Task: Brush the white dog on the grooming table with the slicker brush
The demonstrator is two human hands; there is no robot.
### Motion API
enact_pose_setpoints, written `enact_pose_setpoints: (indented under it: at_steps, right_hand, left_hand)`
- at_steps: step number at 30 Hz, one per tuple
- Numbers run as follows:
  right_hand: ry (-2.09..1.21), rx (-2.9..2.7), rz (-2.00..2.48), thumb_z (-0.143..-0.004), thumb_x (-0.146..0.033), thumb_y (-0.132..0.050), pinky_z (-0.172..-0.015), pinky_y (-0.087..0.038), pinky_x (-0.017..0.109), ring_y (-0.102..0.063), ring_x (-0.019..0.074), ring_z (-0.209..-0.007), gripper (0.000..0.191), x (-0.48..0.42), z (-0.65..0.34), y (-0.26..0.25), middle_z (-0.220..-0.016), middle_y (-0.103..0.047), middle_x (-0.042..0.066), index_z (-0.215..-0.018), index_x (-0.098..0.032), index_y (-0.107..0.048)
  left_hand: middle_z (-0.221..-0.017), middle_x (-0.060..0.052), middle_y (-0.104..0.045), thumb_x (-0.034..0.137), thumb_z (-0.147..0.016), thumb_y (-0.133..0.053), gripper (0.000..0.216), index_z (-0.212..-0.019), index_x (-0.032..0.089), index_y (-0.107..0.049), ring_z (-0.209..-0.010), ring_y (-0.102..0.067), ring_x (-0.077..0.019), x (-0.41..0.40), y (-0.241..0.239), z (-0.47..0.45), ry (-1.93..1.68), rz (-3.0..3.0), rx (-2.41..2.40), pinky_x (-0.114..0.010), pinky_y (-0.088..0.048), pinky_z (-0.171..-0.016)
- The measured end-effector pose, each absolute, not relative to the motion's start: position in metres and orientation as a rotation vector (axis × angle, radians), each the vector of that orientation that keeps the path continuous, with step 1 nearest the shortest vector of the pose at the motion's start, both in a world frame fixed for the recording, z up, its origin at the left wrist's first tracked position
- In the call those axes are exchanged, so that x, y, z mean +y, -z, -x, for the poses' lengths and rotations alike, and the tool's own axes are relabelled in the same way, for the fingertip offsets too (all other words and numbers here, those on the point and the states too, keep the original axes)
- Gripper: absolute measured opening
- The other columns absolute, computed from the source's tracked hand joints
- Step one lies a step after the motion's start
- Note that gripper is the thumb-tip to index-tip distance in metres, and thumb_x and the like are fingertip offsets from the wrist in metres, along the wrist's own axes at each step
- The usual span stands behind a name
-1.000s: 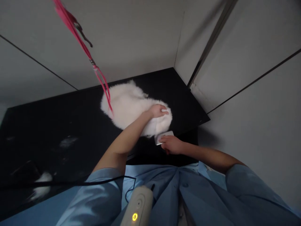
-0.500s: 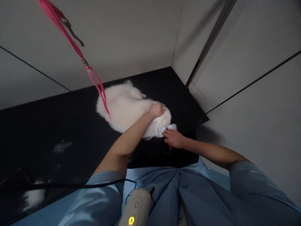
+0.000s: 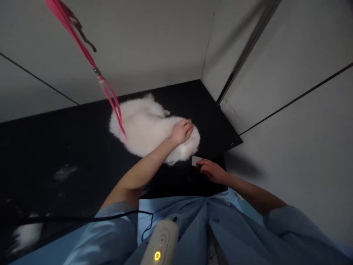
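A small white fluffy animal [image 3: 146,127] lies on a black table [image 3: 68,147], tied by a pink leash [image 3: 91,62] that runs up to the top left. My left hand [image 3: 182,131] rests on the animal's right end, fingers curled into the fur. My right hand [image 3: 211,170] is just below and right of the animal, closed on a small white flat tool [image 3: 196,160], probably a brush or comb, a little clear of the fur.
Grey walls enclose the table at the back and right. Tufts of white fur [image 3: 64,172] lie on the table at left. A black cable [image 3: 82,217] crosses my blue shirt, and a pale device with a lit yellow button [image 3: 161,243] hangs at my chest.
My right hand with the white tool went up against the animal's fur, then drew back down and right, away from it. My left hand shifted slightly on the fur.
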State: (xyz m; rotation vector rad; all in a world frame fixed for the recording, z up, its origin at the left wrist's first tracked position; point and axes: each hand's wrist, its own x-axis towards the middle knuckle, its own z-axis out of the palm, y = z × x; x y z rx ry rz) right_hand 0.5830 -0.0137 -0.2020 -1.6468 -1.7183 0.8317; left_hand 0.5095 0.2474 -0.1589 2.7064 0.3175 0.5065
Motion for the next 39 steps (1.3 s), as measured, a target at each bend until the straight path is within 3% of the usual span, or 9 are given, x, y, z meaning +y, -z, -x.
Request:
enact_pose_setpoints:
  at_steps: [3, 6, 11, 14, 19, 24, 31, 36, 39]
  right_hand:
    - [-0.819, -0.881, 1.627, -0.083, -0.031, -0.060, -0.088, -0.050, 0.038, -0.064, 0.0210, -0.101, 0.013, -0.025, -0.588, 0.206, -0.113, -0.067, 0.009, -0.090, -0.020, -0.063]
    - [-0.885, -0.252, 1.413, -0.072, -0.048, -0.072, -0.071, -0.052, 0.031, -0.064, 0.0172, -0.076, 0.036, -0.020, -0.587, 0.207, -0.086, -0.068, 0.002, -0.091, -0.020, -0.061]
    - [-0.956, 0.171, 1.133, -0.053, -0.046, -0.087, -0.062, -0.050, 0.026, -0.061, 0.0120, -0.064, 0.049, -0.011, -0.574, 0.210, -0.070, -0.064, -0.003, -0.083, -0.019, -0.059]
    - [-0.997, 0.211, 1.149, -0.053, -0.047, -0.087, -0.053, -0.045, 0.023, -0.057, 0.0103, -0.055, 0.049, -0.012, -0.556, 0.218, -0.062, -0.061, -0.004, -0.076, -0.018, -0.055]
    - [-1.144, 0.084, 1.156, -0.053, -0.062, -0.082, -0.038, -0.029, 0.019, -0.039, 0.0067, -0.037, 0.057, -0.019, -0.519, 0.230, -0.042, -0.041, -0.012, -0.070, -0.021, -0.047]
    - [-1.534, -0.287, 0.856, -0.056, -0.070, -0.077, -0.049, -0.040, 0.021, -0.059, 0.0112, -0.058, 0.067, -0.023, -0.497, 0.219, -0.072, -0.063, -0.001, -0.093, -0.019, -0.057]
    - [-1.975, -0.694, 0.534, -0.059, -0.078, -0.069, -0.059, -0.046, 0.024, -0.065, 0.0148, -0.072, 0.077, 0.012, -0.475, 0.155, -0.088, -0.067, 0.007, -0.101, -0.015, -0.059]
    - [-1.504, -0.711, 0.784, -0.070, -0.059, -0.073, -0.051, -0.043, 0.022, -0.057, 0.0095, -0.053, 0.046, 0.069, -0.450, 0.124, -0.069, -0.064, 0.000, -0.076, -0.018, -0.055]
    - [-1.310, -0.503, 0.984, -0.070, -0.053, -0.072, -0.043, -0.039, 0.021, -0.051, 0.0082, -0.044, 0.040, 0.080, -0.424, 0.147, -0.065, -0.062, -0.004, -0.084, -0.020, -0.054]
  left_hand:
    - [-0.124, -0.012, -0.062, 0.019, -0.088, -0.048, 0.027, -0.104, 0.019, -0.071, -0.121, -0.052, -0.0239, 0.239, 0.162, -0.480, -0.334, -2.830, -0.149, -0.041, -0.037, -0.106]
    - [-0.145, -0.011, -0.047, 0.011, -0.085, -0.050, 0.033, -0.109, 0.021, -0.070, -0.138, -0.035, -0.0310, 0.236, 0.167, -0.470, -0.149, -3.022, -0.217, -0.054, -0.024, -0.113]
    - [-0.133, -0.014, -0.058, 0.014, -0.088, -0.049, 0.025, -0.102, 0.017, -0.070, -0.129, -0.047, -0.0294, 0.237, 0.166, -0.492, -0.158, -3.105, -0.158, -0.051, -0.030, -0.110]
    - [-0.107, -0.016, -0.067, 0.018, -0.085, -0.052, 0.022, -0.100, 0.013, -0.068, -0.107, -0.058, -0.0275, 0.242, 0.162, -0.498, -0.285, -3.037, 0.006, -0.044, -0.043, -0.098]
    - [-0.079, -0.012, -0.063, 0.022, -0.089, -0.041, 0.025, -0.074, 0.016, -0.059, -0.081, -0.059, -0.0225, 0.251, 0.148, -0.488, -0.547, -2.831, 0.253, -0.038, -0.049, -0.080]
    - [-0.058, -0.003, -0.045, 0.028, -0.088, -0.039, 0.032, -0.057, 0.022, -0.037, -0.064, -0.049, -0.0174, 0.256, 0.109, -0.466, -0.665, -2.674, 0.387, -0.033, -0.046, -0.071]
    - [-0.056, 0.000, -0.032, 0.046, -0.093, -0.027, 0.043, -0.058, 0.022, -0.024, -0.057, -0.038, -0.0142, 0.261, 0.053, -0.416, -0.917, -2.431, 0.671, -0.030, -0.037, -0.060]
    - [-0.055, 0.001, -0.033, 0.059, -0.091, -0.030, 0.051, -0.058, 0.021, -0.030, -0.057, -0.037, -0.0130, 0.271, 0.054, -0.395, -0.844, -2.072, 0.929, -0.029, -0.037, -0.056]
    - [-0.058, 0.000, -0.038, 0.054, -0.093, -0.031, 0.047, -0.060, 0.021, -0.032, -0.061, -0.041, -0.0141, 0.280, 0.064, -0.395, -0.848, -1.928, 1.052, -0.030, -0.041, -0.060]
